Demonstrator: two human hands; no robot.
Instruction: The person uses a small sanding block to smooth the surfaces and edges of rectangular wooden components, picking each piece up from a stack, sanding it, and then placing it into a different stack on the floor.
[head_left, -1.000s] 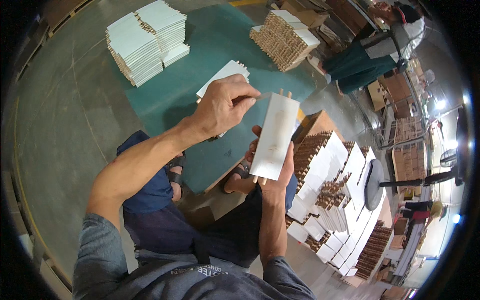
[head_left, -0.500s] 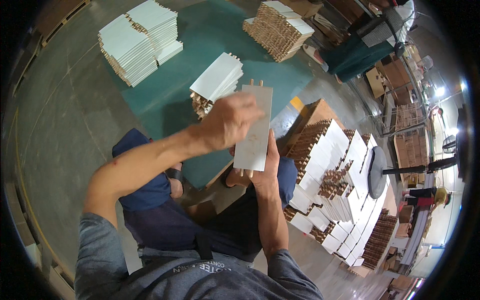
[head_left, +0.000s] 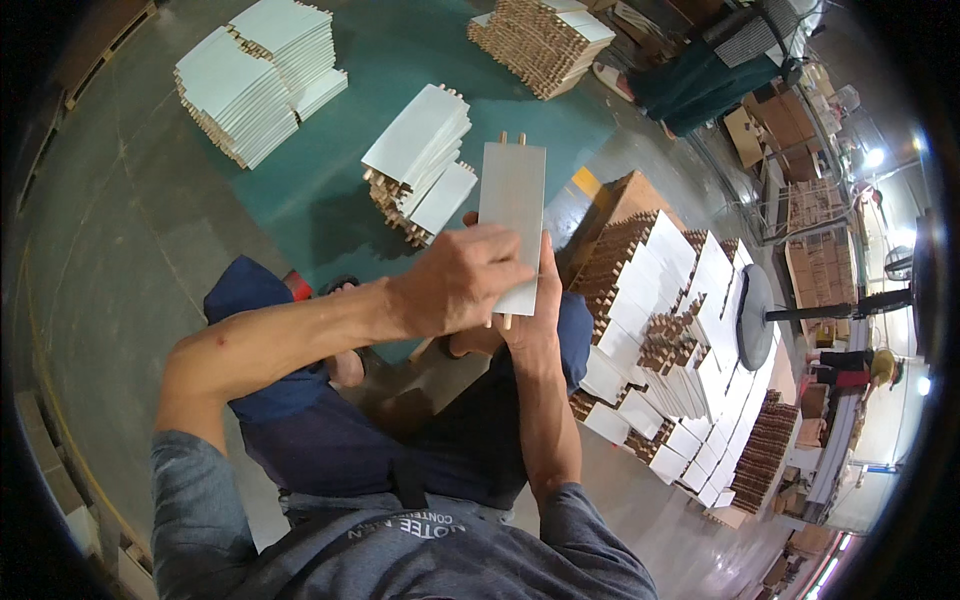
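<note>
A white rectangular panel (head_left: 513,190) with wooden dowels sticking out at both ends is held out in front of me. My right hand (head_left: 545,295) grips it from beneath and along its right edge. Across its lower face lies my left hand (head_left: 465,275), fingers bent and pressed together near the surface. Whatever the left fingers pinch, if anything, is hidden. Just beyond, a small stack of similar panels (head_left: 415,130) rests on the green mat (head_left: 320,215), with more of them leaning at its near right side.
Tall panel stacks stand on the mat: one far left (head_left: 265,75), another at the far centre (head_left: 540,45). To my right, a broad pile of white panels (head_left: 650,330) sits beside a round black fan-like stand (head_left: 755,318). A person (head_left: 700,75) stands at the far right.
My left hand has slid down the panel toward its near end. Brown smudges seen on the panel's face earlier are now out of sight, where the left hand covers it.
</note>
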